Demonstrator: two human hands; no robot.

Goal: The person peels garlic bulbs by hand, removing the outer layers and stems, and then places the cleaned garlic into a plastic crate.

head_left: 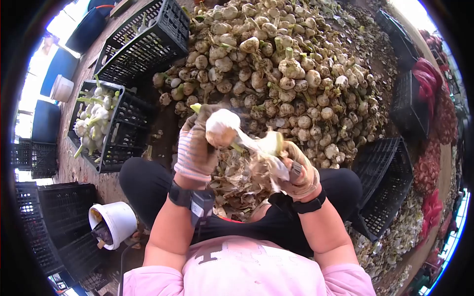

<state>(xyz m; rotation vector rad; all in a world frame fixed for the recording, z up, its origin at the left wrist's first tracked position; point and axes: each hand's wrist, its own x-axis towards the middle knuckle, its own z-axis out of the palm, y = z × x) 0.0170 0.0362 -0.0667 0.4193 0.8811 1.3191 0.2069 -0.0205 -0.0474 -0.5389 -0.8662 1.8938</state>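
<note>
A garlic bulb (222,127), white on top and brownish lower down, is gripped in my gloved left hand (195,148), a green stem end poking out above the fingers. My gloved right hand (300,172) is closed on loose papery garlic skin (270,159), and a strip of it stretches across to the bulb. A pale piece with a cut green end (271,143) shows at the right fingertips. Below both hands, a heap of dry peelings (237,182) lies between my legs.
A large pile of garlic bulbs (276,74) spreads out in front. To the left, a black crate (131,129) holds cleaned garlic (96,116), with another crate (143,44) beyond. A white bucket (121,224) stands by my left knee. A tilted black crate (382,187) sits at right.
</note>
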